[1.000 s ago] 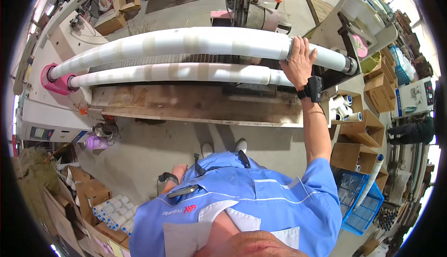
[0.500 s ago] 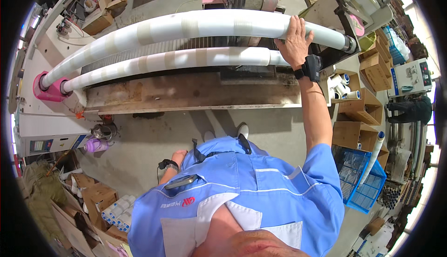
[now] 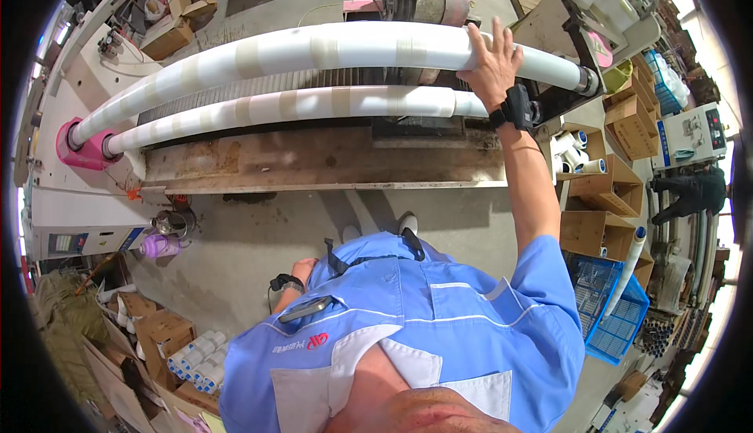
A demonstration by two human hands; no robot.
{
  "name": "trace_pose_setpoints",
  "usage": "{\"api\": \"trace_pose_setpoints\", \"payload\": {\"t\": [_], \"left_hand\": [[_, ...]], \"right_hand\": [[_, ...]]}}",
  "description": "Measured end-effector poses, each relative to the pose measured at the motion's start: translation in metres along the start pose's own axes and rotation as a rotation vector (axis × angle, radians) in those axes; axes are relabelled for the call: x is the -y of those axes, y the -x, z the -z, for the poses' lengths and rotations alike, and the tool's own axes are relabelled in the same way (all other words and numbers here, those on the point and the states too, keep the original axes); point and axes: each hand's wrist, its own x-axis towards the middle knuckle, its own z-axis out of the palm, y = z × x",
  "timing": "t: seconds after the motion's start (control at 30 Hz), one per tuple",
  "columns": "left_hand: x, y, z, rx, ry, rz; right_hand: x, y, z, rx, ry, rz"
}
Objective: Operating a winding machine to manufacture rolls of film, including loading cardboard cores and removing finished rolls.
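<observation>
My right hand [image 3: 492,66] lies over the right part of a long white film roll [image 3: 357,45], its fingers spread and the fingertips over the roll's far side. A dark watch-like device is strapped to that wrist. Nearer me, a second, thinner white roll [image 3: 369,102] runs roughly parallel to the first. Both rolls carry tan bands, and their left ends sit at a pink bracket [image 3: 85,151]. Low by my left hip hangs my left hand [image 3: 303,269], away from the rolls; its fingers are mostly hidden against my clothing.
The machine's front ledge [image 3: 314,168] lies between me and the rolls. At right are cardboard boxes [image 3: 600,233] with small rolls and a blue crate [image 3: 620,331] holding a long tube. A purple jug [image 3: 161,245] is at left. Another person [image 3: 690,195] stands far right.
The fingers of my right hand have spread wider, and the hand has shifted slightly left along the larger roll. My left hand stays by my hip.
</observation>
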Motion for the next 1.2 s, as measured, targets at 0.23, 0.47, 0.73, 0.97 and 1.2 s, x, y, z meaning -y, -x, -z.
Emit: {"api": "trace_pose_setpoints", "payload": {"t": [0.23,0.47,0.73,0.97,1.2], "left_hand": [[0.028,-0.032,0.019,0.123,-0.871,-0.411],[0.048,-0.071,0.042,0.221,-1.120,-0.454],[0.016,-0.028,0.028,0.153,-0.612,-0.567],[-0.010,0.006,0.012,-0.034,0.071,0.065],[0.030,-0.003,0.026,0.097,-0.622,-0.376]], "right_hand": [[0.001,-0.022,-0.003,-0.092,0.077,0.233],[0.004,-0.012,-0.012,-0.083,0.044,0.059],[0.031,-0.005,-0.021,-0.147,-0.162,0.161],[0.036,-0.032,-0.015,-0.239,-0.128,0.291],[0.038,-0.031,-0.024,-0.147,-0.078,0.211]]}}
